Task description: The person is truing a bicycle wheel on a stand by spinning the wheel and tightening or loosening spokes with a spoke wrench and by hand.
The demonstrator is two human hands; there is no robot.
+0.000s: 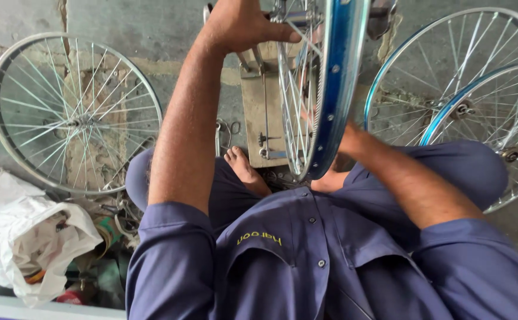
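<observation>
Two hands: I see both of mine on one blue-rimmed bicycle wheel (330, 89) that stands upright on edge in front of me.
Lap: I sit cross-legged in blue work clothes, a bare foot (244, 169) tucked in just below the wheel's lowest part.
Right hand: my forearm runs in behind the blue rim and the hand itself is hidden by rim and spokes; I cannot tell how far it is closed or what it has hold of.
Wheel: it sits between my knees, rim edge toward me, spokes (294, 101) fanned to the left of the rim.
Stand: a flat metal stand (265, 112) lies on the floor under the wheel, with upright rods rising toward the hub.
Left hand (241, 24): farther up, fingers curled and closed around something at the wheel's upper part, thumb stretched onto the spokes; what sits inside the curl I cannot make out.
Left floor: a white sack (16, 231) with small clutter lies near my left knee, and beyond it a silver spoked wheel (72, 115) lies flat.
Right floor: two more spoked wheels (466, 77) overlap, leaning past my right knee.
</observation>
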